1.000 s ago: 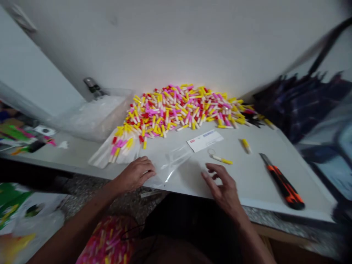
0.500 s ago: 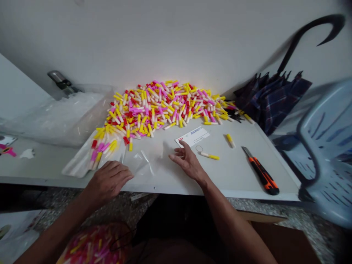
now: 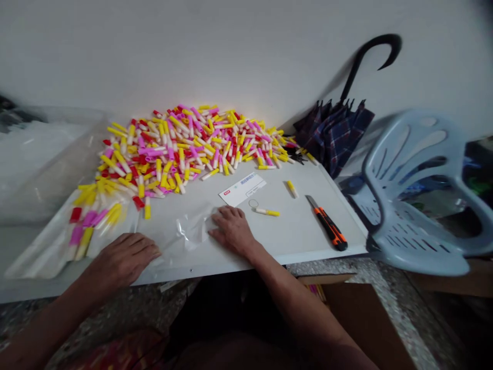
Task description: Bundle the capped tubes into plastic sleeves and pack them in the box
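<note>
Pressing a clear plastic bag (image 3: 191, 231) down on the pale grey surface (image 3: 292, 241), just in front of the heap of tubes; R hand (image 3: 232, 231) is lying on the bag, fingers (image 3: 217, 234) spread, holding nothing. L hand (image 3: 122, 258) is resting flat just beside it, also empty. Even, flat pressure is working best against creases. White card w/ red logo (image 3: 242, 189) and yellow-and-white tube (image 3: 267, 212) are sitting nearby.
</note>
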`<state>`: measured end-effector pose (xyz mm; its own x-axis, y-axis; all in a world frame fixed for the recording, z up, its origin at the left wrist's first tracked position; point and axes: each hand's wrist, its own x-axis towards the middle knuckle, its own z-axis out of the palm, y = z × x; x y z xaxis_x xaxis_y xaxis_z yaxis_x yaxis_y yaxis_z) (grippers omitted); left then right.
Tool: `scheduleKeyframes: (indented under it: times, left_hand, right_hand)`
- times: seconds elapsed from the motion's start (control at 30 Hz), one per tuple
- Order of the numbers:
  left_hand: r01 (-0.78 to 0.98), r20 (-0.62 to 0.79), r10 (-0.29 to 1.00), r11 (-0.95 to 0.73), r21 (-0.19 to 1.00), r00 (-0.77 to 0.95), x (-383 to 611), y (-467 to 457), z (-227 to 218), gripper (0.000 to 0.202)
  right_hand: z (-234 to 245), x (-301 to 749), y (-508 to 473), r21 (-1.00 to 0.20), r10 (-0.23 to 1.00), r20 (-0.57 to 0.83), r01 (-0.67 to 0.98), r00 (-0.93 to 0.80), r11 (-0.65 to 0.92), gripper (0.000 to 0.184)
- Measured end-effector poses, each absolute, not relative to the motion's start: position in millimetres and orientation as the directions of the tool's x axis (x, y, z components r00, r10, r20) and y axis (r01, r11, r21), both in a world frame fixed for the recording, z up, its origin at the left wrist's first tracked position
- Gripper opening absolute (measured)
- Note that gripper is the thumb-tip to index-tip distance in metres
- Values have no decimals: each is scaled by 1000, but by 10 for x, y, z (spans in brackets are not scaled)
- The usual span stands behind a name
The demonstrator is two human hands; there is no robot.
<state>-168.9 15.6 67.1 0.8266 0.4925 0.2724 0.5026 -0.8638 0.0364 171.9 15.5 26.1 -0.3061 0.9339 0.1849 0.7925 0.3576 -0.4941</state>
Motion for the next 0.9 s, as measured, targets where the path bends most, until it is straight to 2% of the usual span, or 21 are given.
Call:
scheduleKeyframes:
  times: [0.1,0.2,0.27,0.33,0.4,0.5,0.6,0.77,0.9]
  left_hand:
    - [598,180,586,-801,-20,790,-1726,175,568,28]
    - [714,93,709,-696,-69,699,-1642,152,519,28]
    - [777,89,772,-625,-76,630,-1501,152,504,25]
    - [825,120,818,-564,-19,562,-1296,183,483,19]
    - [857,139,857,-510,74,497,-1047,236,446,20]
    - [889,136,897,-437,139,420,-677,303,366,21]
    - [888,118,907,-421,186,405,-444,316,308,19]
    - [883,38,937,-341,322,348,-323,326,363,11]
    - [859,-25,927,-337,385,374,-134,399,434,5]
  right_hand:
    - [209,1682,98,-418,934,170,835,-314,357,34]
    - [163,1671,-63,-417,941,206,846,-269,333,34]
    - [139,1681,-180,-420,942,227,848,-247,323,34]
    - [128,1705,-264,-426,941,240,845,-240,324,34]
    - [134,1744,-293,-447,937,255,831,-237,332,30]
    - [168,1814,-236,-495,932,312,806,-184,325,28]
    - [191,1861,-147,-497,921,357,803,-156,329,32]
    - [109,1844,-116,-444,910,350,816,-221,369,19]
    - [49,1808,-131,-439,898,395,819,-192,369,20]
